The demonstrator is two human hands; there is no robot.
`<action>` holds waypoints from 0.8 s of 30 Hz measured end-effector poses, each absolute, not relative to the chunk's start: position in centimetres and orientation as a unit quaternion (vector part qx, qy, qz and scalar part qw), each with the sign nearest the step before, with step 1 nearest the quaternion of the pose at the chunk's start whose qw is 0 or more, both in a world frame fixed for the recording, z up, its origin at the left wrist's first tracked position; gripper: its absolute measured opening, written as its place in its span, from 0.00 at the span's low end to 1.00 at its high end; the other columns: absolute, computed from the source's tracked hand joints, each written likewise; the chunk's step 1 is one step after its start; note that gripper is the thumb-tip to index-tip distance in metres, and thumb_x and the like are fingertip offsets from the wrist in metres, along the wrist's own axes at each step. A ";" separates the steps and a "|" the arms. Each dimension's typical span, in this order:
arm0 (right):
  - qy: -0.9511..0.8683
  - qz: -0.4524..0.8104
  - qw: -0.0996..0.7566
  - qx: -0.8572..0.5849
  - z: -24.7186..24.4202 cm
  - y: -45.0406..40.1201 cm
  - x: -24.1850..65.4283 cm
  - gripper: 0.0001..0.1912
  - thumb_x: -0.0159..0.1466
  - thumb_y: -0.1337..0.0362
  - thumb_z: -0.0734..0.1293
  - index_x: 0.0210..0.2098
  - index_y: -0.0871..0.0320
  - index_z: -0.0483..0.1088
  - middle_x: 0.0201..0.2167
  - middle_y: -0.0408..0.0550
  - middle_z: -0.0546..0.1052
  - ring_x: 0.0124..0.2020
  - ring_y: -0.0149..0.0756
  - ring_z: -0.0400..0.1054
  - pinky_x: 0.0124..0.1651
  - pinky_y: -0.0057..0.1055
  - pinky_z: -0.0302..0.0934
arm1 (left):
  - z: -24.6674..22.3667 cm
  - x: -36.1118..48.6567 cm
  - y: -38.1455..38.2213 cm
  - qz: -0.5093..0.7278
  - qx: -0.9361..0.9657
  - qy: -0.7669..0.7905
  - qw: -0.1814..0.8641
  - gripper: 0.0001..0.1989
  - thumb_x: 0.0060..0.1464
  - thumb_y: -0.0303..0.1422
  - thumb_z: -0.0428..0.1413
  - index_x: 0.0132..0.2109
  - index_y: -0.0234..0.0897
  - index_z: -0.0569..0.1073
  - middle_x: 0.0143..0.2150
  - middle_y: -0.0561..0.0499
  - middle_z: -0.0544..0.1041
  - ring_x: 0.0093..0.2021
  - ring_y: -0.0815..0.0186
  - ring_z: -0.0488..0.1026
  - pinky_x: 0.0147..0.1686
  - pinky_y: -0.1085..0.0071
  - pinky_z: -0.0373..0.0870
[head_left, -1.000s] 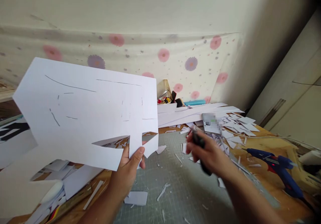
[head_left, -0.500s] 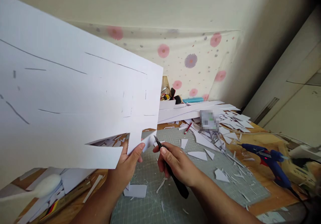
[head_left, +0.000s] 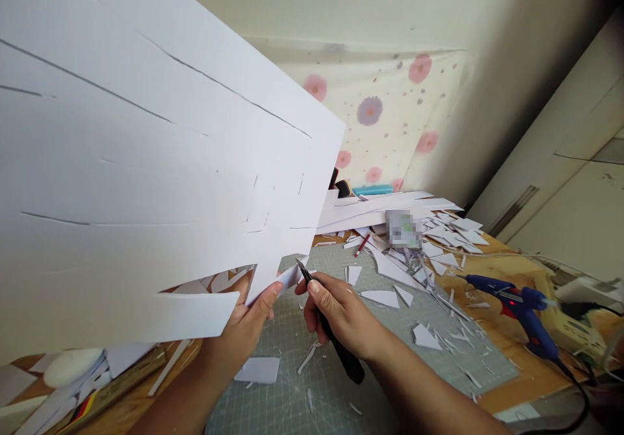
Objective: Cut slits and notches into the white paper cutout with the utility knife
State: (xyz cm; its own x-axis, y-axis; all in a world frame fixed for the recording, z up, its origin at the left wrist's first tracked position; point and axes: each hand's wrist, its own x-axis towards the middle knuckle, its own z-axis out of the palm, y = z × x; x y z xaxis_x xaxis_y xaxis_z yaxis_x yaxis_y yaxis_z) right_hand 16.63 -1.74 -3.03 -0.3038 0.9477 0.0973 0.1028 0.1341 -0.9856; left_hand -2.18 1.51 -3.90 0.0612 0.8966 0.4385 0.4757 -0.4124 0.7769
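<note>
A large white foam board (head_left: pixel 195 168) with cut lines and cut-out openings fills the left of the view, raised above the table. My left hand (head_left: pixel 256 311) grips its lower edge, thumb in front, by a narrow strip between two openings. In my right hand (head_left: pixel 336 311) is a black craft knife (head_left: pixel 341 350), held like a pen. Its blade tip is at the board's lower right corner, by a partly separated flap; whether it touches I cannot tell. Below both hands lies a green cutting mat (head_left: pixel 370 376) with white scraps on it.
A blue hot glue gun (head_left: pixel 521 308) with a cable lies at the right on the wooden table (head_left: pixel 502 383). White offcuts (head_left: pixel 453 233) are heaped at the back right, near a red pencil (head_left: pixel 363 245). A ruler (head_left: pixel 112 383) lies at the lower left.
The board has tilted, its upper right corner moving rightward and its upper edge steepening. The knife tip has shifted slightly left. Both hands keep their holds.
</note>
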 end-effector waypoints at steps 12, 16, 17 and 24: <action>-0.602 0.532 0.403 -0.439 -3.4 -1.7 16.0 0.32 0.64 0.35 0.52 0.39 0.59 0.63 0.18 0.38 0.67 0.13 0.24 0.58 0.16 0.21 0.51 | -3.8 -2.1 1.4 0.470 0.699 0.494 0.214 0.13 0.56 0.47 0.54 0.33 0.47 0.77 0.18 0.55 0.68 0.26 0.60 0.67 0.38 0.63 0.60; -0.597 0.536 0.392 -0.450 -3.5 -1.7 15.7 0.32 0.64 0.34 0.52 0.38 0.58 0.62 0.17 0.37 0.66 0.12 0.25 0.58 0.15 0.20 0.50 | -3.7 -2.0 1.1 0.472 0.696 0.498 0.209 0.13 0.56 0.48 0.53 0.31 0.48 0.76 0.18 0.56 0.67 0.24 0.61 0.66 0.35 0.65 0.59; -0.596 0.535 0.392 -0.452 -3.5 -1.7 15.7 0.32 0.64 0.34 0.51 0.38 0.58 0.62 0.17 0.37 0.66 0.12 0.25 0.58 0.15 0.20 0.50 | -3.7 -1.9 1.1 0.474 0.695 0.499 0.207 0.14 0.56 0.48 0.53 0.31 0.48 0.76 0.18 0.56 0.67 0.24 0.61 0.66 0.35 0.65 0.59; -0.601 0.530 0.378 -0.464 -3.5 -1.6 15.6 0.30 0.65 0.35 0.51 0.37 0.58 0.61 0.17 0.38 0.66 0.12 0.25 0.58 0.15 0.21 0.50 | -3.9 -1.4 1.0 0.488 0.676 0.506 0.221 0.18 0.58 0.47 0.51 0.24 0.45 0.67 0.18 0.57 0.65 0.24 0.63 0.65 0.36 0.65 0.58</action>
State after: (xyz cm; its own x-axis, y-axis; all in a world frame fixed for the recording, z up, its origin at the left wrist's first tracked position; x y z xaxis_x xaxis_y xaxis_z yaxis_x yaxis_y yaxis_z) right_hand 15.55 -1.63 -3.52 -0.2843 0.9580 -0.0378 0.1558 0.0073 -0.9878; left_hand -1.39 0.96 -3.94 0.0113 0.8996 0.4365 0.4673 -0.3907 0.7931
